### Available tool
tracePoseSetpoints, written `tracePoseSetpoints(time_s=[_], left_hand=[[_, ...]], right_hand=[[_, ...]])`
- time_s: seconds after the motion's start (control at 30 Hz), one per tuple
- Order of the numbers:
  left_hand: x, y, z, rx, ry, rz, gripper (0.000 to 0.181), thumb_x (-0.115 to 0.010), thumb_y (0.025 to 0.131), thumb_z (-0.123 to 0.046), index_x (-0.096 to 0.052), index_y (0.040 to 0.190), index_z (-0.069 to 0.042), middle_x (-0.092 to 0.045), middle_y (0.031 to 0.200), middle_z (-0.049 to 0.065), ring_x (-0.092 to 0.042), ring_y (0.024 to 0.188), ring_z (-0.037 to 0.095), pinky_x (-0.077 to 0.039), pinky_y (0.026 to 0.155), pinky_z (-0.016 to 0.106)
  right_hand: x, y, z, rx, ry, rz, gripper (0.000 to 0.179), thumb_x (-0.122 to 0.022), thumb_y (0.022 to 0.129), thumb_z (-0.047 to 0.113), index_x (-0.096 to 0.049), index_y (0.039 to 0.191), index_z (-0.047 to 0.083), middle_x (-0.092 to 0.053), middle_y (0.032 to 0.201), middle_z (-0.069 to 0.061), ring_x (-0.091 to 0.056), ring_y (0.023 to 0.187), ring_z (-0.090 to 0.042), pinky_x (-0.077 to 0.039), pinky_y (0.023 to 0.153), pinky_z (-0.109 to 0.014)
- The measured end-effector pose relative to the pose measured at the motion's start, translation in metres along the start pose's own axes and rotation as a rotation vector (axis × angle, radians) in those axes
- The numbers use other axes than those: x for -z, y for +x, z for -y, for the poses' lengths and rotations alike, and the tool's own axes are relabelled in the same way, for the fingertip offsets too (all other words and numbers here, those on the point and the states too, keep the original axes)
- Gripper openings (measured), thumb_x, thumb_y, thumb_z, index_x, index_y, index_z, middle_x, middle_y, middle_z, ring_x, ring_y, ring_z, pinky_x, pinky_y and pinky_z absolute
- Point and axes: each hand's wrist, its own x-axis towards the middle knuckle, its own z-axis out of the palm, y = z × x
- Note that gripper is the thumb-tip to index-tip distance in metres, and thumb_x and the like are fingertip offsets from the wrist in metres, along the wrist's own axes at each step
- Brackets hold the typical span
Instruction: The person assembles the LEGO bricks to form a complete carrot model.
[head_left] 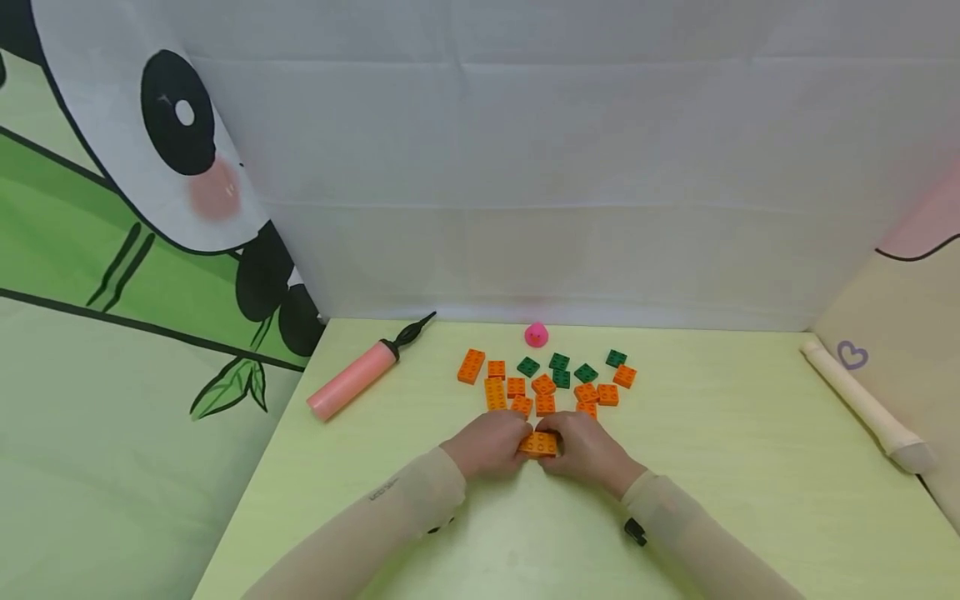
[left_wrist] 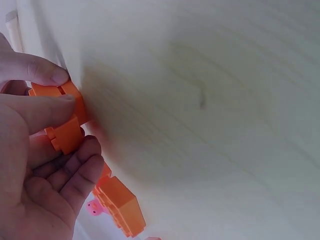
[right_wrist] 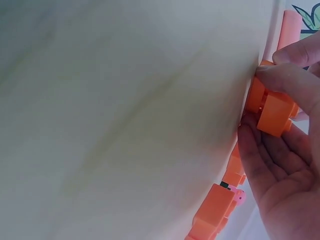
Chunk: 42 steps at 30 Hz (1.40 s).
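Close to the near side of the scattered bricks, my left hand [head_left: 491, 442] and right hand [head_left: 585, 446] meet around orange toy bricks [head_left: 538, 444]. In the left wrist view, the left thumb and fingers grip the orange bricks [left_wrist: 67, 136], which sit against one another. From the right wrist view, the right hand [right_wrist: 290, 165] pinches the same group, with one block [right_wrist: 276, 114] facing the camera. Fingers hide part of the bricks, so I cannot tell how they are joined. Just beyond the hands lie loose orange bricks [head_left: 545, 405].
Several green bricks [head_left: 528, 367] lie among the orange ones. Behind them stands a small pink toy [head_left: 536, 335]. A pink hand pump [head_left: 354, 382] with a black end lies at left. A cream-coloured roll [head_left: 862, 404] lies along the right edge, and a white cloth wall [head_left: 562, 208] rises behind.
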Motion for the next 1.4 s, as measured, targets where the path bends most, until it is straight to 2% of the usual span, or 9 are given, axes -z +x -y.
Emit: tracePoseSetpoints(time_s=[0.17, 0.37, 0.53, 0.6, 0.7, 0.83, 0.97, 1.2, 1.4], left_hand=[[0.000, 0.001, -0.002, 0.029, 0.018, 0.013, 0.009, -0.076, 0.096, -0.020, -0.072, 0.095, -0.012, -0.059, 0.078, -0.006, -0.054, 0.073, 0.014, -0.051, 0.078, 0.028], [0.002, 0.000, -0.005, 0.039, 0.034, 0.017, 0.011, -0.076, 0.096, -0.021, -0.074, 0.098, -0.011, -0.060, 0.079, -0.006, -0.054, 0.073, 0.015, -0.051, 0.078, 0.027], [0.004, 0.000, -0.004, 0.028, 0.017, 0.033, 0.011, -0.077, 0.096, -0.021, -0.075, 0.100, -0.011, -0.061, 0.081, -0.006, -0.054, 0.074, 0.013, -0.051, 0.078, 0.025], [0.005, 0.000, -0.002, 0.008, 0.010, 0.043, 0.013, -0.077, 0.097, -0.023, -0.075, 0.103, -0.011, -0.063, 0.086, -0.006, -0.057, 0.077, 0.013, -0.052, 0.080, 0.025], [0.007, -0.002, 0.004, -0.025, -0.007, 0.069, 0.019, -0.074, 0.099, -0.026, -0.075, 0.112, -0.012, -0.068, 0.102, -0.003, -0.062, 0.089, 0.013, -0.053, 0.090, 0.027], [0.009, -0.004, 0.010, -0.058, -0.025, 0.109, 0.030, -0.068, 0.103, -0.031, -0.072, 0.126, -0.012, -0.068, 0.122, 0.001, -0.064, 0.106, 0.015, -0.052, 0.100, 0.031], [0.010, -0.005, 0.011, -0.066, -0.044, 0.111, 0.031, -0.066, 0.104, -0.031, -0.071, 0.127, -0.011, -0.067, 0.119, 0.000, -0.063, 0.102, 0.015, -0.051, 0.098, 0.029], [0.006, -0.007, 0.003, -0.044, 0.009, 0.044, 0.024, -0.069, 0.103, -0.029, -0.073, 0.119, -0.011, -0.069, 0.120, 0.003, -0.065, 0.102, 0.016, -0.052, 0.099, 0.030], [0.008, -0.007, 0.001, -0.038, -0.010, 0.054, 0.019, -0.069, 0.102, -0.028, -0.073, 0.111, -0.012, -0.066, 0.104, -0.002, -0.060, 0.087, 0.012, -0.053, 0.091, 0.027]], right_hand=[[0.001, -0.001, -0.003, 0.016, -0.004, 0.016, 0.029, -0.090, 0.083, 0.022, -0.077, 0.106, 0.012, -0.066, 0.086, 0.012, -0.056, 0.073, -0.009, -0.051, 0.067, -0.026], [0.002, -0.004, -0.006, 0.076, 0.006, 0.023, 0.026, -0.087, 0.087, 0.022, -0.080, 0.111, 0.011, -0.076, 0.099, 0.006, -0.064, 0.084, -0.007, -0.057, 0.079, -0.028], [0.003, -0.004, -0.005, 0.087, 0.014, 0.027, 0.027, -0.087, 0.087, 0.020, -0.081, 0.112, 0.011, -0.076, 0.099, 0.005, -0.066, 0.086, -0.008, -0.057, 0.080, -0.028], [0.004, -0.003, -0.005, 0.086, 0.003, 0.031, 0.028, -0.087, 0.087, 0.020, -0.081, 0.113, 0.010, -0.075, 0.098, 0.005, -0.065, 0.086, -0.009, -0.057, 0.079, -0.029], [0.003, -0.002, -0.004, 0.083, -0.022, 0.043, 0.029, -0.087, 0.088, 0.019, -0.081, 0.114, 0.009, -0.074, 0.098, 0.004, -0.064, 0.085, -0.011, -0.057, 0.079, -0.030], [0.002, 0.000, -0.005, 0.084, -0.044, 0.057, 0.029, -0.087, 0.088, 0.020, -0.080, 0.114, 0.009, -0.073, 0.097, 0.004, -0.063, 0.084, -0.011, -0.056, 0.079, -0.030], [0.001, 0.000, -0.004, 0.085, -0.042, 0.058, 0.029, -0.087, 0.087, 0.019, -0.080, 0.113, 0.009, -0.073, 0.096, 0.005, -0.062, 0.083, -0.010, -0.056, 0.078, -0.029], [0.005, 0.000, -0.003, 0.104, -0.058, 0.045, 0.028, -0.089, 0.085, 0.019, -0.081, 0.110, 0.009, -0.071, 0.093, 0.006, -0.060, 0.080, -0.010, -0.055, 0.075, -0.029], [0.006, 0.001, -0.002, 0.103, -0.038, 0.057, 0.028, -0.089, 0.085, 0.018, -0.081, 0.110, 0.009, -0.071, 0.092, 0.006, -0.060, 0.079, -0.010, -0.055, 0.074, -0.027]])
